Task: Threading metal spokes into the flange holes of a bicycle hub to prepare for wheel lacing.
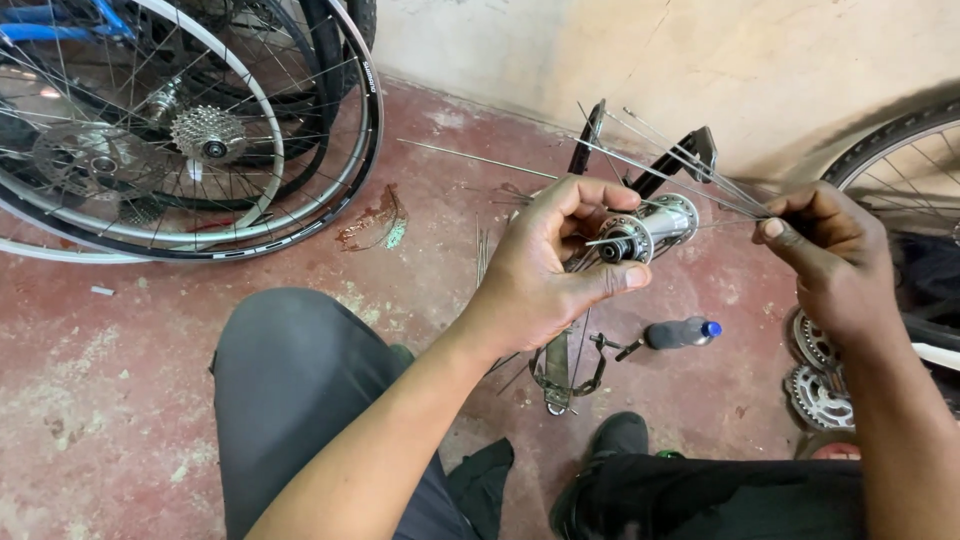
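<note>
Floor: red-painted concrete (130, 400), worn and chipped, meeting a pale plastered wall (700, 60) at the rear.
Left hand: left hand (545, 265) curled around a silver wheel hub (645, 230), thumb below and fingers wrapped over the near end; hub held above the floor, in front of the knees.
Right hand: right hand (825, 255) pinching the outer ends of a bundle of thin spokes (690, 165) between thumb and fingertips.
Spokes: fan out from the hub flange toward the right hand; several project upward and leftward.
Stand: black truing stand (640, 165) behind the hub, close to the wall; base frame on the floor below the hands.
Bottle: small dark bottle with blue cap (683, 332), lying on the floor, below the hub.
Wheels: stacked bicycle wheels (200, 140) with a cassette, upper left, well apart from the hands.
Sprockets: chainrings (815, 385) on the floor beneath the right wrist.
Legs: dark trousers (290, 400), knees bent.
</note>
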